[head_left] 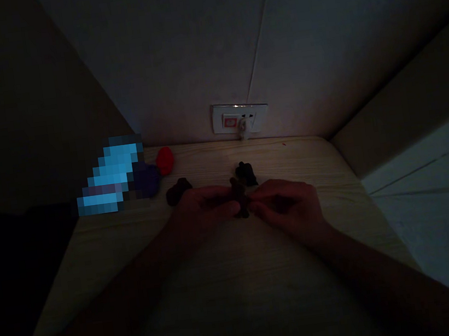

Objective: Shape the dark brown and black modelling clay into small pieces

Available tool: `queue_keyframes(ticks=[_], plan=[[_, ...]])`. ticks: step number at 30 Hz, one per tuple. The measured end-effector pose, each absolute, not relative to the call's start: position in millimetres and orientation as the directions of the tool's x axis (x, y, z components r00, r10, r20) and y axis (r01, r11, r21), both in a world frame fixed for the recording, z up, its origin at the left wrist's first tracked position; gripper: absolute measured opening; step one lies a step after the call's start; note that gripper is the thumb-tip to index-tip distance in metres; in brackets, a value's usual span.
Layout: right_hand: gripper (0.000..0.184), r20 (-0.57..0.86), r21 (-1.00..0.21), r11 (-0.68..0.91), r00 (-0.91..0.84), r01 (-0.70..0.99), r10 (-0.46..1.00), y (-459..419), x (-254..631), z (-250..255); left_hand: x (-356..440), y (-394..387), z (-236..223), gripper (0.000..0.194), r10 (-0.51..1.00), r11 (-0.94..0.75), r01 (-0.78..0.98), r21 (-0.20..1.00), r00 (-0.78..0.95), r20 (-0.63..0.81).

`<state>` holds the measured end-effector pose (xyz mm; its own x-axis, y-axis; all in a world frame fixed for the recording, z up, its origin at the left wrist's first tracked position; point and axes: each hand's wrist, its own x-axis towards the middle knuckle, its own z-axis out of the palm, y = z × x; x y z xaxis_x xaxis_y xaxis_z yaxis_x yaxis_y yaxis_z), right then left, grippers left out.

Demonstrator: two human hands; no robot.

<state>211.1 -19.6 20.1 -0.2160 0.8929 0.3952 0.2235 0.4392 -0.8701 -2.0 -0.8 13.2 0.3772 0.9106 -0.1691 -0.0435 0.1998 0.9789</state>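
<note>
A small dark brown figure [239, 199], lumpy like modelling clay, stands between my two hands over the wooden tabletop. My left hand [207, 206] holds it from the left, thumb in front and fingers behind. On the other side, my right hand [291, 206] is closed in a pinch, its fingertips at the figure's right edge; any small piece between them is too dark to make out. Just behind the figure lies a black lump [246, 174]. A dark brown lump [178, 191] rests beyond my left hand, partly hidden by it.
A red lump [165, 160] and a dark blue lump [146, 179] lie at the back left, beside a bright pixelated area [112, 174]. Behind the wooden tabletop [239, 276], a wall socket [240, 118] holds a plug. A panel borders the right side. The light is dim.
</note>
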Motion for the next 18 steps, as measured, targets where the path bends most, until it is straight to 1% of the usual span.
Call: queue_keyframes(ticks=[4,9,13,18], plan=[[0.012,0.504,-0.762,0.575,-0.285,0.299,0.815,-19.5,212.4,25.0,-3.5,-0.9,15.2,0.021,0.898,0.193,-0.016,0.981,0.405,-0.170],[0.012,0.558,-0.664,0.651,-0.335,0.368,0.759,-19.6,212.7,26.2,-4.3,-0.6,15.8,0.021,0.884,0.213,-0.017,0.977,0.429,-0.186],[0.014,0.592,-0.625,0.684,-0.343,0.376,0.729,-20.1,212.1,26.8,-4.8,0.0,12.1,0.025,0.883,0.231,-0.050,0.972,0.431,-0.188],[0.013,0.631,-0.596,0.717,-0.341,0.362,0.697,-20.3,212.2,27.8,-5.0,-0.3,9.5,0.022,0.874,0.253,-0.103,0.962,0.450,-0.182]])
